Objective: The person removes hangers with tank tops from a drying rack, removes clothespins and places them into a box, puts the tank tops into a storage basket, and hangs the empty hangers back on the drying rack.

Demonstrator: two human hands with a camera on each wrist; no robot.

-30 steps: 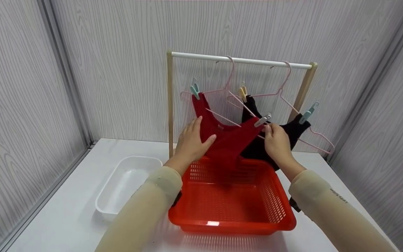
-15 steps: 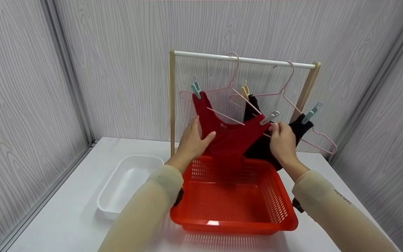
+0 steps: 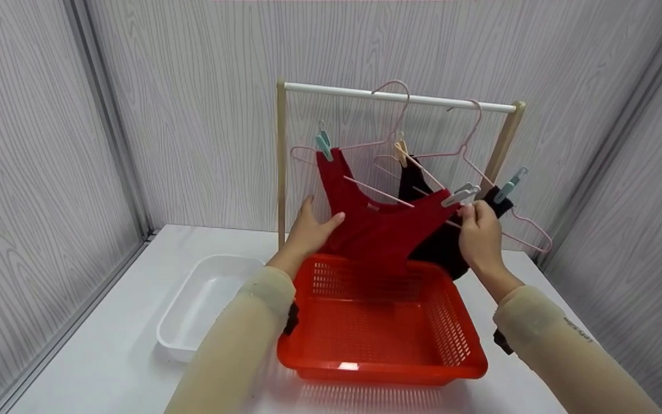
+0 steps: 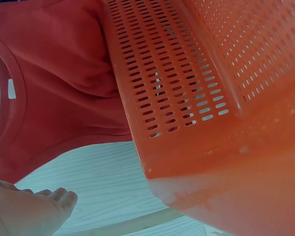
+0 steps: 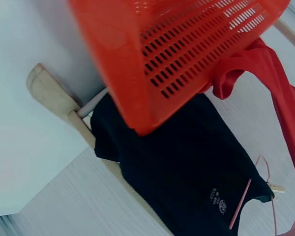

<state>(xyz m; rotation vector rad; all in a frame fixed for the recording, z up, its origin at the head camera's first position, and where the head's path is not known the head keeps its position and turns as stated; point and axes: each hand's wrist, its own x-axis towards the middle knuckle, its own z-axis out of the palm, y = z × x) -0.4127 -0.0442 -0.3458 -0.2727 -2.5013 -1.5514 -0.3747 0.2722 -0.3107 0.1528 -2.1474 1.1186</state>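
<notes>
A red tank top (image 3: 377, 230) hangs on a pink hanger (image 3: 365, 145), held by a teal clothespin (image 3: 324, 145) at its left strap and a grey one at its right. Just below the grey clothespin (image 3: 460, 195), my right hand (image 3: 481, 238) pinches the hanger's right end, its fingertips close to the strap. My left hand (image 3: 308, 233) is spread beside the top's left edge, the thumb tip overlapping the red cloth in the head view. The hanger's hook sits tilted over the white rail (image 3: 331, 90). The top's hem hangs into the back of the red basket.
The red plastic basket (image 3: 383, 371) stands in front of the wood-legged rack (image 3: 281, 167). Behind the red top hangs a black top (image 5: 172, 167) on a second pink hanger, with yellow and teal clothespins. A white tray (image 3: 173, 322) lies at left. Panel walls enclose the table.
My right hand has moved right, pulling the hanger and red top along; the hook has shifted right and tilted up on the rail. My left hand has drawn slightly left, off the cloth.
</notes>
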